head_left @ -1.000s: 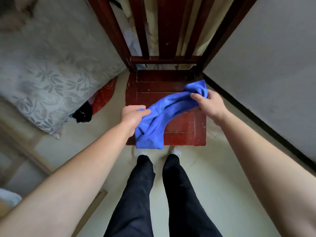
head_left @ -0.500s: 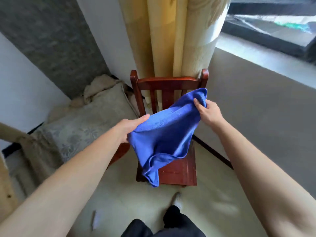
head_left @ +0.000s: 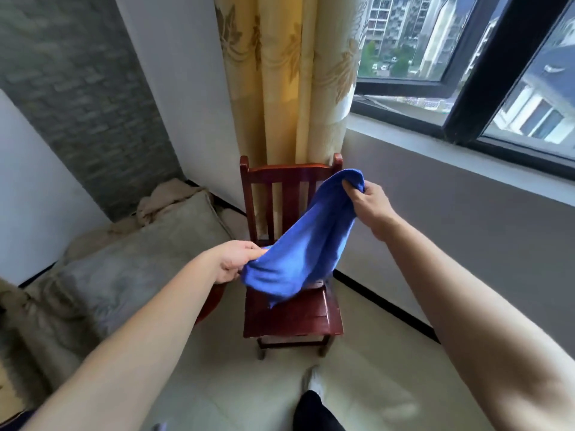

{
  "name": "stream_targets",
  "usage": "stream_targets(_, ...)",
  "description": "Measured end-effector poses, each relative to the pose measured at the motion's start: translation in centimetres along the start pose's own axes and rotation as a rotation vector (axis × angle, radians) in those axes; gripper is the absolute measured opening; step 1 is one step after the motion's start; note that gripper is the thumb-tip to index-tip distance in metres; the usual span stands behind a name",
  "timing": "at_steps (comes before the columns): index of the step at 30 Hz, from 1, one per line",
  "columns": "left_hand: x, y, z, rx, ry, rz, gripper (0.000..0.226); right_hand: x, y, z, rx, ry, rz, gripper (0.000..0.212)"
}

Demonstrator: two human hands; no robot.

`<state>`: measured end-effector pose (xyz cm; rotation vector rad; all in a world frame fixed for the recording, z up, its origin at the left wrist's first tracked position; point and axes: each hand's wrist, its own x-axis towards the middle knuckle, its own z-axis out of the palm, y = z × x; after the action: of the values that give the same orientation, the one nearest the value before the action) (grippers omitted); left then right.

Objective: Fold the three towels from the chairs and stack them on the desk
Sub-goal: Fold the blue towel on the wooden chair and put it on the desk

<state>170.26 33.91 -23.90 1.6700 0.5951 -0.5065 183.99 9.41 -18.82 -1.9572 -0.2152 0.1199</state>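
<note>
Blue towel (head_left: pixel 306 244) hangs above the wooden chair (head_left: pixel 292 315), pinched by the left hand (head_left: pixel 235 262) and gripped by the right hand (head_left: pixel 365 202).

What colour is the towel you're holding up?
Solid blue, no pattern. The towel shows in the head view, held between the left hand and right hand.

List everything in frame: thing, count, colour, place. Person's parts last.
towel: 1, blue, held up between both hands, over the chair seat
chair: 1, dark red wood, centre, against the curtain
curtain: 1, yellow with leaf pattern, behind the chair
window: 1, dark frame, upper right
cushion: 1, grey floral, left of the chair
floor: pale tiles, bottom
trouser leg: 1, black, bottom edge
left hand: 1, pinches the towel's lower end
right hand: 1, grips the towel's upper end
</note>
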Motion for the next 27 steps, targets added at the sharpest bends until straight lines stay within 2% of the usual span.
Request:
stream_targets(4,-1.6,-2.2,-0.2,-0.163,0.088,0.052,0.022,-3.1,-0.4,-0.5,-0.079,0.045,-0.04,0.023)
stream_targets(6,-2.6,-2.7,-0.3,-0.226,0.178,0.116,0.035,-4.3,0.2,-0.8,-0.187,0.058,-0.036,0.024)
stream_targets(8,-3.0,-3.0,-0.5,-0.27,0.267,0.165,0.04,-5.3,1.1,-1.2,-0.347,0.063,-0.021,0.025)
stream_targets(11,-3.4,-2.8,-0.7,-0.271,0.416,0.236,0.034,-6.5,1.7,-1.9,-0.462,0.08,-0.015,0.021)
stream_targets(13,-4.1,-2.0,-0.9,-0.293,0.458,0.299,0.045,-7.1,1.5,-2.5,-0.481,0.102,-0.008,0.02)
stream_targets(16,-4.5,-0.2,-1.7,-0.296,0.45,0.323,0.06,-7.2,1.1,-3.3,-0.438,0.122,0.009,0.015)
stream_targets(23,-6.6,4.1,-2.9,-0.198,0.302,0.35,0.013,-5.9,-1.2,-4.1,-0.203,0.192,-0.063,0.015)
stream_targets(27,-6.3,5.7,-3.3,-0.222,0.375,0.417,0.024,-4.7,-1.9,-4.2,-0.029,0.259,0.003,0.027)
